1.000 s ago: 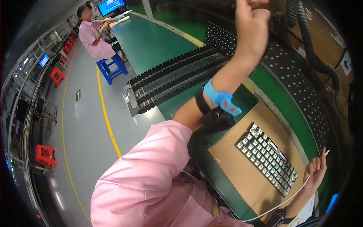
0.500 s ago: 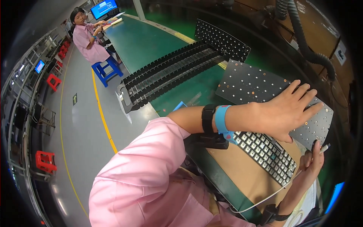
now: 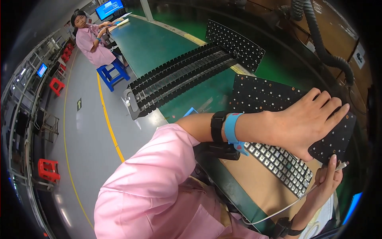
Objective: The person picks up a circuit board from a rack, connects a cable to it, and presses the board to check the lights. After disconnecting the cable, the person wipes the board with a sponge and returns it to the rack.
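A black keyboard circuit board [image 3: 260, 95] with rows of small pale dots is tilted up at the right. My left hand [image 3: 308, 121] lies across it, fingers bent over its far edge and thumb at its near side. In my right hand [image 3: 328, 177], by the board's near right corner, is a white cable [image 3: 274, 214] whose plug end sticks out past the fingers; one fingertip meets the board's corner. Below my left wrist lies a keyboard [image 3: 278, 163] without keycaps, its pale switches showing, partly hidden by my left hand.
A long black slotted rack [image 3: 179, 79] stands on the green bench [image 3: 159, 40], another dotted black board [image 3: 234, 44] at its far end. Brown board [image 3: 246, 177] covers the near bench. A grey hose [image 3: 318, 40] hangs at upper right. A seated person [image 3: 89, 42] works farther along.
The circuit board has tilted, turning from shiny grey to dark, and its upper edge sits lower. My left hand has moved slightly down with it, its fingers more bent. My right fingers have straightened somewhat.
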Demonstrator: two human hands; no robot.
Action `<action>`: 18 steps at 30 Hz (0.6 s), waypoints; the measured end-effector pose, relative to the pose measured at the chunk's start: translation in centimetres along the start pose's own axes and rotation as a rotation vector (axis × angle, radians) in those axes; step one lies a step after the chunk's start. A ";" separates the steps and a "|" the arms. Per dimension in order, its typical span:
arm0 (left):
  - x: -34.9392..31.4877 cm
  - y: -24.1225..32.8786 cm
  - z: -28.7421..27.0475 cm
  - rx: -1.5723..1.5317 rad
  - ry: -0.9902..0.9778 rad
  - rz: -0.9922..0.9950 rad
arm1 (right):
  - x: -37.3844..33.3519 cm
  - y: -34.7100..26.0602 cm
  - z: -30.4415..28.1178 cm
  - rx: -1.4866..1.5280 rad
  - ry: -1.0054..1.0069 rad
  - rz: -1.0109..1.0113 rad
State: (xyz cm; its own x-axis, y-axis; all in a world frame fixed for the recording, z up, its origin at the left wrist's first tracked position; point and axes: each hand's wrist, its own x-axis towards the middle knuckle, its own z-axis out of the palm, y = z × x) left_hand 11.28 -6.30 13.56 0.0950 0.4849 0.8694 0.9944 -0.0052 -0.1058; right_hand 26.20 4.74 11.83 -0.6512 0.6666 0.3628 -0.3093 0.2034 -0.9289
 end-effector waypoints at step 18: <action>0.6 -2.6 -0.8 0.138 0.090 -0.114 | 0.9 0.3 -0.3 -0.073 -0.069 0.040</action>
State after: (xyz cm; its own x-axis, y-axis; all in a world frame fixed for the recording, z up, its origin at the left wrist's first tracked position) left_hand 8.77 -6.73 14.75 -0.0079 0.3951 0.9186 0.9836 0.1685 -0.0641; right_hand 25.74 5.62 11.84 -0.7090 0.6245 0.3275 -0.2328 0.2311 -0.9447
